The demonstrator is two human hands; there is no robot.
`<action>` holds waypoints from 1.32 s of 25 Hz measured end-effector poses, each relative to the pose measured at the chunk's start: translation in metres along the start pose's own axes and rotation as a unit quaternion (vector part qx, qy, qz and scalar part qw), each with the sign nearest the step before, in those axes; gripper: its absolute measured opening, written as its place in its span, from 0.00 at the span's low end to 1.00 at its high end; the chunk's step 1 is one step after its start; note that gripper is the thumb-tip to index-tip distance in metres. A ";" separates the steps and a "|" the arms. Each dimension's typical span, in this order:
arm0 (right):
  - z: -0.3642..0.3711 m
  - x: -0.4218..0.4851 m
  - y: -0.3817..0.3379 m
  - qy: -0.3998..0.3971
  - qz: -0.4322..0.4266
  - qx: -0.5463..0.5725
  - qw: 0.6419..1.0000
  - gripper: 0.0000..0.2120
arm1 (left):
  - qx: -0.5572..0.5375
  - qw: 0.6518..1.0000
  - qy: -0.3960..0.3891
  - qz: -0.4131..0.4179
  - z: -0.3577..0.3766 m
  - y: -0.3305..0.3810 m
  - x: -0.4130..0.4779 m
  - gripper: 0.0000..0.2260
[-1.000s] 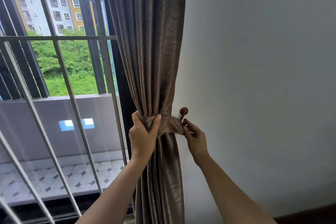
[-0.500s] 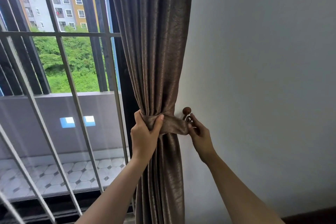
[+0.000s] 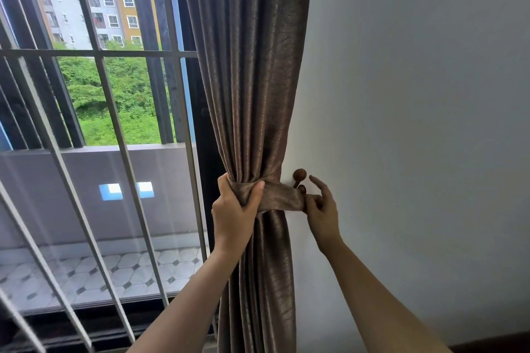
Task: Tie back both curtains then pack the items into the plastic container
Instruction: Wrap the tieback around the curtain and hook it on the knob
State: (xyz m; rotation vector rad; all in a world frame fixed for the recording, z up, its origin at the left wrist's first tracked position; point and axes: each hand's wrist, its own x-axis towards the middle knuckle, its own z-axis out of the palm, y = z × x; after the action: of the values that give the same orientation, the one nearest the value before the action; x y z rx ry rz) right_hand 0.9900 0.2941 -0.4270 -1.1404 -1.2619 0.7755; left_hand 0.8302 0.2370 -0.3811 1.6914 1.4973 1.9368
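Observation:
A brown curtain [image 3: 252, 71] hangs gathered beside the white wall. A matching fabric tie-back band [image 3: 279, 196] wraps round it at waist height. My left hand [image 3: 233, 209] grips the gathered curtain and the band's left part. My right hand [image 3: 321, 206] pinches the band's right end with thumb and lower fingers, the upper fingers spread, just below a round wooden wall hook [image 3: 299, 176]. The band's end sits at the hook. No plastic container is in view.
A window with white metal bars [image 3: 114, 129] fills the left, with a tiled balcony [image 3: 94, 269] behind the glass. The white wall [image 3: 415, 123] fills the right. A dark skirting edge [image 3: 493, 342] shows at the bottom right.
My right hand has moved slightly right along the wall with the band's end, and its upper fingers have spread open beside the hook. My left hand keeps its grip on the curtain.

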 end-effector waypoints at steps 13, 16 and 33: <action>0.018 0.000 0.012 -0.002 0.000 -0.001 1.000 0.16 | 0.012 1.000 -0.003 0.015 0.000 -0.004 0.000 0.20; 0.028 -0.003 0.016 0.017 0.007 0.036 0.999 0.12 | 0.001 1.000 -0.007 0.013 0.001 -0.003 0.001 0.19; 0.003 -0.103 0.016 -0.137 0.004 -0.023 0.990 0.09 | 0.115 0.930 -0.347 -0.039 -0.050 -0.039 -0.062 0.03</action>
State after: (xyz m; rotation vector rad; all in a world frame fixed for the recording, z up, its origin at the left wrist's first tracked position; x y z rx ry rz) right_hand 0.9697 0.2044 -0.4754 -1.1020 -1.5111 0.9374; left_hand 0.7926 0.1857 -0.4432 2.0615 1.4858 0.9610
